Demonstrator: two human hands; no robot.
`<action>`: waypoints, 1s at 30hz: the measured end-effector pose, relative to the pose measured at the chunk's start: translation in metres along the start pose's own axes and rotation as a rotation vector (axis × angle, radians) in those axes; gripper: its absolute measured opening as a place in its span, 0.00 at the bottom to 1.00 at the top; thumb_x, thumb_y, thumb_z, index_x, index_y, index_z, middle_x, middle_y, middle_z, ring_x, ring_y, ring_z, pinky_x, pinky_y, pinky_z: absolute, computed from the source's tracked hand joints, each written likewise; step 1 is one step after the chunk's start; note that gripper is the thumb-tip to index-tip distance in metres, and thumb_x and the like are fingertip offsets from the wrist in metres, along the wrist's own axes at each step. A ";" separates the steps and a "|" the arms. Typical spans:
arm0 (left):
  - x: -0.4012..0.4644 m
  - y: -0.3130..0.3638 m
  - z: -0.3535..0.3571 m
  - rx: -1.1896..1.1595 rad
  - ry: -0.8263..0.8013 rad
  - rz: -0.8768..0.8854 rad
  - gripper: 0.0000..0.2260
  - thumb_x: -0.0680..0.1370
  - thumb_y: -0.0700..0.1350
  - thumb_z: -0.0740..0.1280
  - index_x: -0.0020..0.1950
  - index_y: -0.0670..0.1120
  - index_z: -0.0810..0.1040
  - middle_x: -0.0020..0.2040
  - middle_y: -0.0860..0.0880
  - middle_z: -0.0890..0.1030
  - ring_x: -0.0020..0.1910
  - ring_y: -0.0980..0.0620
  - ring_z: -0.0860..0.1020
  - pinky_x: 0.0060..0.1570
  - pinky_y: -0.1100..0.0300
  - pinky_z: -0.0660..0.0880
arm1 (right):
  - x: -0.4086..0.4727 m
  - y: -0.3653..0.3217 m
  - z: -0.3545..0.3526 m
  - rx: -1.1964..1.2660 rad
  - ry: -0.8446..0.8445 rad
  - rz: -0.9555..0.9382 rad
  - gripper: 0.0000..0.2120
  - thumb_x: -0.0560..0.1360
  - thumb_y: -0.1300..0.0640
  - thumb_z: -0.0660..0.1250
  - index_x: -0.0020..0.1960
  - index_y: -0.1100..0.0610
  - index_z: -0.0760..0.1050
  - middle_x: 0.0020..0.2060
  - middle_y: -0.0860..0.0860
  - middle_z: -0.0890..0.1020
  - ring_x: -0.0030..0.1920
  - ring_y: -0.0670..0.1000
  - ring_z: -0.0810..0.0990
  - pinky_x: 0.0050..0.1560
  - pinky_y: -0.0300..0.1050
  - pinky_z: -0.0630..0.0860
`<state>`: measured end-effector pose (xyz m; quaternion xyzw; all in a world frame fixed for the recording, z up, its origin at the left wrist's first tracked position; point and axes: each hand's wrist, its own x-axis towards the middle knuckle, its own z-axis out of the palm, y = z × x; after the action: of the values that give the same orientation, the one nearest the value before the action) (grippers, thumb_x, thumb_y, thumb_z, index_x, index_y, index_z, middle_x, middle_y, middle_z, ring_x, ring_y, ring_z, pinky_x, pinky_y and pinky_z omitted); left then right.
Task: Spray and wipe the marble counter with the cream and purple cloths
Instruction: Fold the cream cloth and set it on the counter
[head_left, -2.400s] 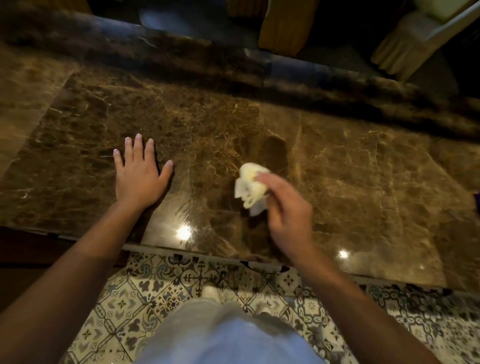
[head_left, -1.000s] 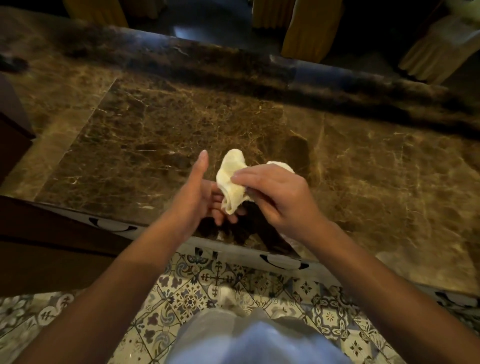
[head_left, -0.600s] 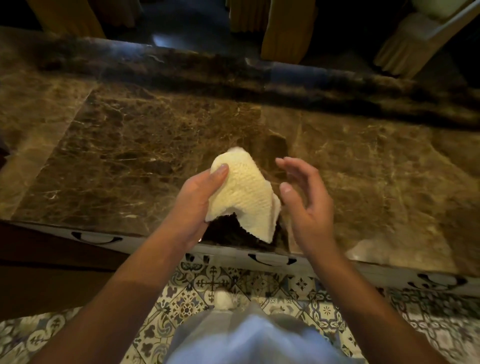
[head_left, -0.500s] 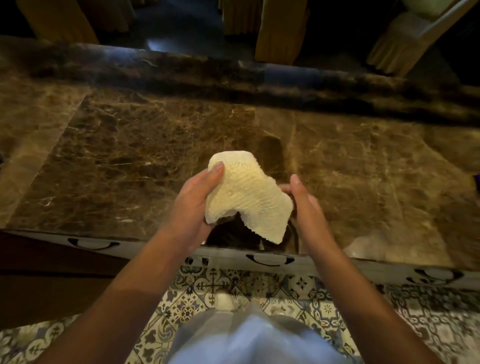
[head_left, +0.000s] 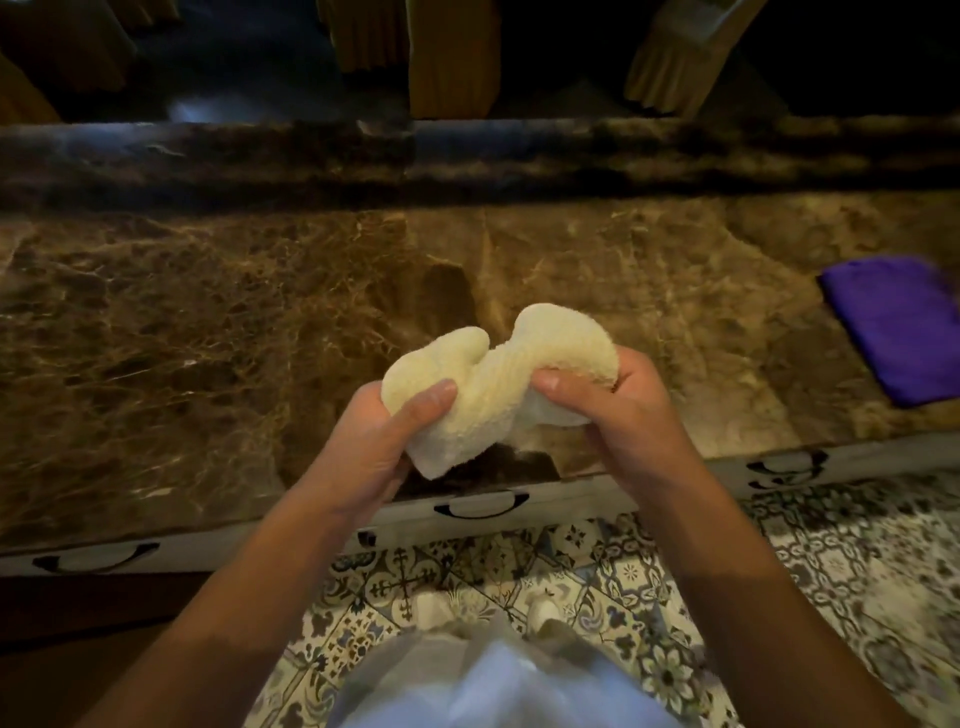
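Both hands hold the cream cloth (head_left: 498, 369) bunched up in the air just above the near edge of the brown marble counter (head_left: 182, 353). My left hand (head_left: 379, 447) grips its left end and my right hand (head_left: 618, 410) grips its right end. The cloth is crumpled into a twisted lump between them. A folded purple cloth (head_left: 904, 327) lies flat on the counter at the far right, apart from my hands. No spray bottle is in view.
A raised dark marble ledge (head_left: 467, 156) runs along the back of the counter, with yellow-covered chairs (head_left: 452, 57) behind it. White drawer fronts with black handles (head_left: 480, 504) sit under the near edge. Patterned floor tiles (head_left: 571, 577) lie below.
My left hand left the counter and joined my right on the cream cloth. The cloth passed between hands, opened out, then got bunched up by both. The purple cloth came into view.
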<state>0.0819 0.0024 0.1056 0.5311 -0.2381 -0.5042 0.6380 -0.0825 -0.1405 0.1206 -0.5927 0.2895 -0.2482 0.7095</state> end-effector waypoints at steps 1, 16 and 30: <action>0.003 0.000 0.009 0.055 -0.025 -0.005 0.22 0.71 0.56 0.75 0.57 0.42 0.81 0.41 0.50 0.87 0.37 0.57 0.85 0.34 0.68 0.78 | -0.003 -0.003 -0.008 0.001 -0.006 -0.023 0.10 0.68 0.59 0.77 0.49 0.52 0.87 0.45 0.51 0.88 0.49 0.53 0.87 0.49 0.49 0.82; 0.048 -0.017 0.154 0.162 0.114 0.071 0.14 0.79 0.58 0.65 0.54 0.50 0.84 0.51 0.51 0.87 0.54 0.49 0.84 0.55 0.52 0.81 | -0.040 -0.039 -0.168 -0.241 0.049 -0.126 0.11 0.79 0.54 0.64 0.52 0.54 0.84 0.41 0.44 0.88 0.44 0.42 0.86 0.43 0.35 0.79; 0.124 -0.102 0.300 0.103 0.278 -0.258 0.11 0.82 0.51 0.63 0.55 0.49 0.83 0.46 0.50 0.89 0.46 0.50 0.87 0.43 0.52 0.81 | -0.010 -0.013 -0.341 -0.249 0.208 0.395 0.13 0.82 0.49 0.66 0.52 0.55 0.86 0.46 0.53 0.90 0.51 0.56 0.88 0.61 0.60 0.81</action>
<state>-0.1628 -0.2330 0.0796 0.6539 -0.1032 -0.4905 0.5667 -0.3304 -0.3735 0.0903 -0.5787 0.4997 -0.1268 0.6319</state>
